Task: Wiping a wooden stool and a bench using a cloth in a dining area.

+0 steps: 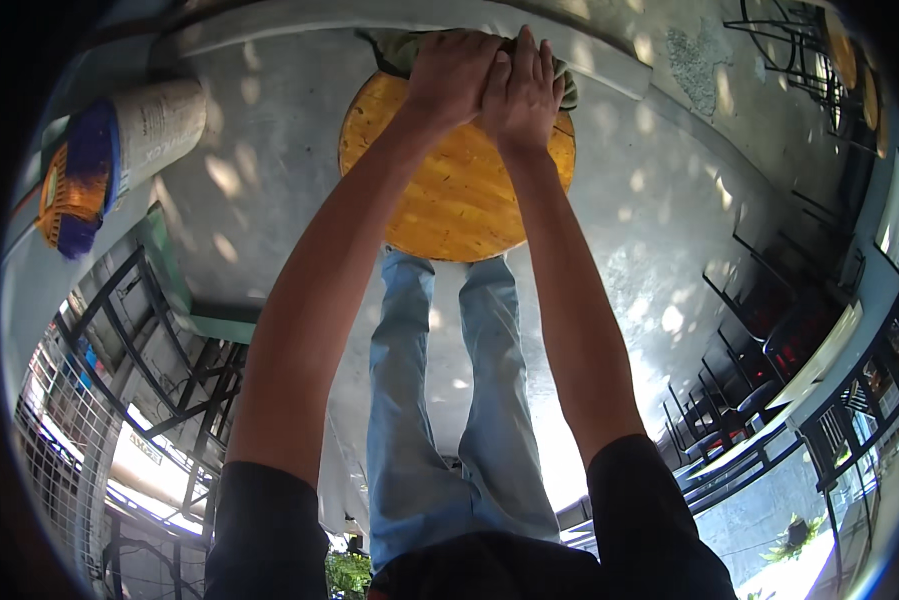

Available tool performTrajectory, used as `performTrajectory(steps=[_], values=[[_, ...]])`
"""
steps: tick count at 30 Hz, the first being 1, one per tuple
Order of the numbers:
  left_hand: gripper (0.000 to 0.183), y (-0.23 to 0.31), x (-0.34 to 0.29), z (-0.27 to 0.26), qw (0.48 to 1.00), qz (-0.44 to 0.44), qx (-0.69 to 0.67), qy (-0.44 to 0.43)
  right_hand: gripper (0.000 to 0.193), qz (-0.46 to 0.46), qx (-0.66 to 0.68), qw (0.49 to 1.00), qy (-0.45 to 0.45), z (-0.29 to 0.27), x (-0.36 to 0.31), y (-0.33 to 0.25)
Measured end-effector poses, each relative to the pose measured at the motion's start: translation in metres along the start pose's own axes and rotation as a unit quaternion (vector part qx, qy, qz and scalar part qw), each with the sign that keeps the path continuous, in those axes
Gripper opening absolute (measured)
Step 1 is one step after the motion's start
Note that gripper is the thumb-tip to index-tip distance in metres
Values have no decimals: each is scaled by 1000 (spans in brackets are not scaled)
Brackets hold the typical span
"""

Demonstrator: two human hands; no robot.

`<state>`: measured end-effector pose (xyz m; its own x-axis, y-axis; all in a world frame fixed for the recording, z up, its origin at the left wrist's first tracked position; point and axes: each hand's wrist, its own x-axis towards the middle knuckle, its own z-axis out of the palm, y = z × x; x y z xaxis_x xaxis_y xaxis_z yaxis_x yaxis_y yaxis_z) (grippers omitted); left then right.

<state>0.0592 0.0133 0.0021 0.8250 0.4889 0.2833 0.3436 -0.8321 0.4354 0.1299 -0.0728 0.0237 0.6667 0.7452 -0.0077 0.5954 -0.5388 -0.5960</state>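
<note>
A round wooden tabletop (459,190), stained yellow-orange, is in front of my legs. Bunched at its far edge is a dull green cloth (397,52), which also shows beyond my right fingers. My left hand (454,75) bears down on the cloth with its fingers bent over it, though their tips are partly hidden. Right beside it, touching it, my right hand (524,98) lies flat over the cloth with fingers stretched away from me. Both arms are straight.
On the left a whitish bucket (159,125) stands with purple and orange items at its end. Dark metal frames (139,340) are at lower left. Stacked chairs (739,370) line the right side. Round-topped stools (839,50) are at far upper right. A low concrete ledge (599,70) runs behind the tabletop.
</note>
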Motion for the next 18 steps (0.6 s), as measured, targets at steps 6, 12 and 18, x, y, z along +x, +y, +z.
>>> performTrajectory(steps=[6,12,18], values=[[50,42,-24,-6,987,-106,120,-22,67,-73,-25,997,-25,-27,-32,40],[63,120,-120,-36,964,-176,92,-175,71,8,-44,988,-146,-55,-158,34],[68,152,-193,-71,933,-313,-12,-179,72,76,2,981,-176,-74,-221,29]])
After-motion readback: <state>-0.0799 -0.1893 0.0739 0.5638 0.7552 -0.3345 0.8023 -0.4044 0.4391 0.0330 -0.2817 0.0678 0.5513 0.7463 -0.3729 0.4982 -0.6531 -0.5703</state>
